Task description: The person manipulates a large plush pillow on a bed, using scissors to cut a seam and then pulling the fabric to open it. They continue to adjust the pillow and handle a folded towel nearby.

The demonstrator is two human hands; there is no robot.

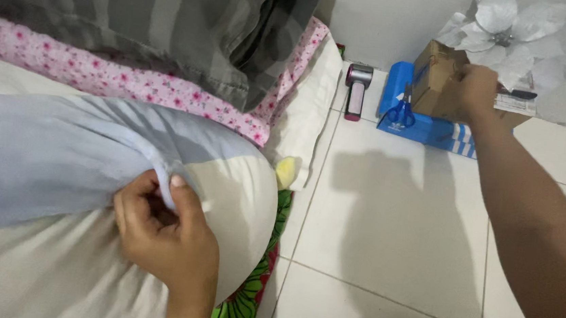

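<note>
My left hand (166,234) pinches the edge of a light blue pillowcase (44,158) that is partly pulled over a cream pillow (239,196) lying across the bottom left. My right hand (472,92) is stretched out to the far right and rests on a small brown cardboard box (435,73); its fingers are curled against the box's side. The box sits on a blue box with white stripes (429,129). Blue-handled scissors (402,111) lie on the blue box, just left of my right hand.
Grey pillows (139,10) and a pink flowered pillow (99,71) are stacked at the top left. A small maroon and grey device (356,90) stands by the wall. A silver artificial flower (506,32) tops the cardboard box. White floor tiles (385,243) fill the middle.
</note>
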